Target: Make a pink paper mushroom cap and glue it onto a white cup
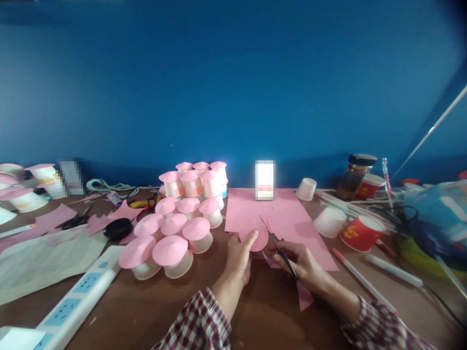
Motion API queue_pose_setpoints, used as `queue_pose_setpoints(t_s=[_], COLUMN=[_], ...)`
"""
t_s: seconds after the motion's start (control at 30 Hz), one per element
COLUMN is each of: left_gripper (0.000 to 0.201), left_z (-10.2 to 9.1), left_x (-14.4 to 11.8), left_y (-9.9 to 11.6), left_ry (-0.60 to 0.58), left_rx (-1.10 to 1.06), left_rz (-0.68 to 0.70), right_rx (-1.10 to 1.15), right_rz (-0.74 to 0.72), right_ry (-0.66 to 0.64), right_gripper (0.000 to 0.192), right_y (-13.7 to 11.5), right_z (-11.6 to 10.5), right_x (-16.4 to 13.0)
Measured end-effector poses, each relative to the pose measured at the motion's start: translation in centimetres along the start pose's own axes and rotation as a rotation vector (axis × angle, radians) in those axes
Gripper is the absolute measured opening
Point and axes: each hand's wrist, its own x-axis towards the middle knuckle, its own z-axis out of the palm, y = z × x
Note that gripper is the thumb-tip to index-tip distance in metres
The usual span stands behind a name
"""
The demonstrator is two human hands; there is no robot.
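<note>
Table (262,311) with pink paper sheets (288,218) spread at 12 o'clock, within reach of the cut. Left hand (239,260) pinches a pink paper disc (257,239) by its edge, steadying it near the table centre; right hand (304,267), at 3 o'clock of the disc, is closed around scissors (279,249), blades at the disc. Scissor handles are hidden in the fist; capped cups (175,238) lie at 9 o'clock.

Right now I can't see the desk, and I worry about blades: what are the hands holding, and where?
The left hand pinches a pink paper circle at its lower left edge. The right hand holds scissors by the handles, blades at the circle.
</note>
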Motion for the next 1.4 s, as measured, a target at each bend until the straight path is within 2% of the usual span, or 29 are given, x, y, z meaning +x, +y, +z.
queue_pose_setpoints(t_s=[0.23, 0.5, 0.67, 1.4], left_gripper=[0.038, 0.036, 0.039, 0.043], left_z=[-0.14, -0.05, -0.07, -0.31], left_x=[0.03, -0.01, 0.11, 0.32], left_y=[-0.06, 0.1, 0.14, -0.28], left_ry=[-0.011, 0.051, 0.016, 0.009], left_rx=[-0.009, -0.002, 0.001, 0.038], left_rz=[0.018, 0.008, 0.025, 0.004], right_rx=[-0.039, -0.039, -0.035, -0.021], right_rz=[-0.019, -0.015, 0.004, -0.016], right_ry=[-0.001, -0.018, -0.032, -0.056], right_gripper=[0.042, 0.047, 0.05, 0.039], right_y=[-0.3, -0.34, -0.32, -0.16], right_z=[-0.09, 0.05, 0.09, -0.33], right_x=[-0.04, -0.06, -0.13, -0.05])
